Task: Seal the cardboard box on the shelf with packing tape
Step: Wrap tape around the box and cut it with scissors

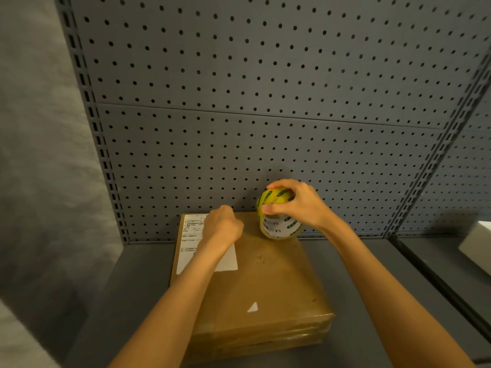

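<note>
A flat brown cardboard box (265, 282) lies on the grey shelf (143, 274), with a white shipping label (191, 243) at its far left corner. My right hand (297, 203) grips a roll of clear packing tape (279, 221) with yellow and green print, held on edge above the box's far right corner. My left hand (225, 227) rests on the far part of the box top beside the label, its fingers curled under; whether they pinch a tape end is hidden from me.
A grey pegboard back wall (265, 102) rises right behind the box. Slotted uprights (106, 166) frame the bay. A white block (475, 245) sits on the neighbouring shelf at the right. A grey wall stands at the left.
</note>
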The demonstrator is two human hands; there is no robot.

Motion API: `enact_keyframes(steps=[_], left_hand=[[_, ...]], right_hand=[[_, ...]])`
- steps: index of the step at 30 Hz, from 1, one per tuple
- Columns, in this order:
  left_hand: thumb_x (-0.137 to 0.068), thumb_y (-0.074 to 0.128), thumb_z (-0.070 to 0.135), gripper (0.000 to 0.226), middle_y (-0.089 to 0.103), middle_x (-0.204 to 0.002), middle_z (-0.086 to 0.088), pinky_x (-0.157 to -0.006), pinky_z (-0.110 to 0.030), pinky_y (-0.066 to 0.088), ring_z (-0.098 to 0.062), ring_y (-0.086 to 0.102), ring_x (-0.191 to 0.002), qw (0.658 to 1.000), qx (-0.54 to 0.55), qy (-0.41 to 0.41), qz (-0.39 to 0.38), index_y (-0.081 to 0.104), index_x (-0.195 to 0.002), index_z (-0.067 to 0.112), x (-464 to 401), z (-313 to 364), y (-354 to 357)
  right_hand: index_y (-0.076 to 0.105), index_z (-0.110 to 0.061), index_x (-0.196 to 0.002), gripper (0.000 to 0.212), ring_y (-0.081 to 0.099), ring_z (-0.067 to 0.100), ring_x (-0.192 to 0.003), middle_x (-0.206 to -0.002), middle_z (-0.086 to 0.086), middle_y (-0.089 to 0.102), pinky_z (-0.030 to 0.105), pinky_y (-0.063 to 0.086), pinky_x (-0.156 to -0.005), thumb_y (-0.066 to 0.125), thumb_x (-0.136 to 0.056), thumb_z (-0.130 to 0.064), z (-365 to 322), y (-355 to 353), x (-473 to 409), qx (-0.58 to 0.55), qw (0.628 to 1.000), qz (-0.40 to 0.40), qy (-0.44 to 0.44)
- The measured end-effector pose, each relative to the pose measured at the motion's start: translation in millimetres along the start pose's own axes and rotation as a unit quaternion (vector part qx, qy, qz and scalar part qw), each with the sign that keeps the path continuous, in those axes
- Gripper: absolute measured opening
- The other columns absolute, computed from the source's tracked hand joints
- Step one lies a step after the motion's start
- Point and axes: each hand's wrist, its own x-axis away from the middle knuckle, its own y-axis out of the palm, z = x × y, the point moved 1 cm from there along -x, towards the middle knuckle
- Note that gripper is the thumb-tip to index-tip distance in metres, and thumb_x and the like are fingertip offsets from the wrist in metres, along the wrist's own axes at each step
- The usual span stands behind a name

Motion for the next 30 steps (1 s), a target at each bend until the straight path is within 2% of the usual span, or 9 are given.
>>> enact_keyframes(steps=[5,9,12,15,21,27,30], left_hand=[[-0.094,0.051,0.015,0.011,0.061,-0.095,-0.012,-0.066,-0.032,0.040,-0.025,0.051,-0.082,0.999,-0.039,0.019,0.009,0.056,-0.086,0.009,6,2,2],[-0.095,0.049,0.014,0.016,0.061,-0.109,-0.013,-0.070,-0.032,0.042,-0.029,0.057,-0.099,0.997,-0.075,0.021,0.018,0.058,-0.106,0.006,12,5,3],[-0.093,0.053,0.017,0.028,0.059,-0.115,-0.014,-0.074,-0.033,0.043,-0.031,0.056,-0.107,0.997,-0.069,0.009,0.032,0.050,-0.118,0.006,14,2,3],[-0.089,0.057,0.020,0.038,0.057,-0.116,-0.014,-0.074,-0.034,0.043,-0.032,0.056,-0.107,0.998,-0.042,0.002,0.044,0.043,-0.122,0.005,15,-1,1],[-0.090,0.056,0.020,0.033,0.060,-0.114,-0.014,-0.078,-0.035,0.046,-0.032,0.057,-0.106,0.996,-0.057,0.014,0.074,0.048,-0.118,0.005,17,0,4],[-0.092,0.058,0.024,0.039,0.059,-0.115,-0.015,-0.084,-0.039,0.052,-0.032,0.058,-0.105,0.999,-0.017,0.033,0.031,0.043,-0.124,0.005,16,-10,3],[-0.090,0.062,0.022,0.040,0.058,-0.117,-0.014,-0.086,-0.037,0.050,-0.030,0.057,-0.107,0.998,0.003,0.060,0.019,0.045,-0.123,0.005,19,-15,2]], right_hand=[[0.060,-0.025,-0.116,0.053,0.054,0.015,-0.102,-0.115,-0.001,0.055,0.026,0.049,-0.082,0.079,-0.070,-0.041,-4,4,-1,0.050,0.998,-0.012,-0.021],[0.058,-0.023,-0.120,0.057,0.049,0.016,-0.104,-0.114,0.001,0.053,0.028,0.045,-0.083,0.079,-0.071,-0.042,-8,8,1,0.074,0.996,-0.019,-0.038],[0.056,-0.024,-0.121,0.059,0.047,0.016,-0.106,-0.113,-0.001,0.051,0.029,0.043,-0.085,0.077,-0.071,-0.045,-7,11,2,0.080,0.996,-0.023,-0.043],[0.054,-0.025,-0.122,0.059,0.045,0.015,-0.107,-0.114,-0.001,0.050,0.031,0.043,-0.088,0.077,-0.072,-0.045,-5,12,3,0.081,0.996,-0.019,-0.043],[0.053,-0.025,-0.121,0.062,0.042,0.013,-0.107,-0.108,-0.007,0.046,0.027,0.036,-0.083,0.074,-0.069,-0.051,-3,14,6,0.072,0.996,-0.010,-0.048],[0.053,-0.024,-0.122,0.056,0.040,0.014,-0.112,-0.110,-0.007,0.044,0.033,0.039,-0.092,0.075,-0.074,-0.043,-3,15,9,0.069,0.997,-0.009,-0.043],[0.052,-0.024,-0.123,0.056,0.039,0.016,-0.113,-0.111,-0.006,0.044,0.035,0.039,-0.094,0.075,-0.075,-0.043,-3,15,10,0.073,0.996,-0.008,-0.041]])
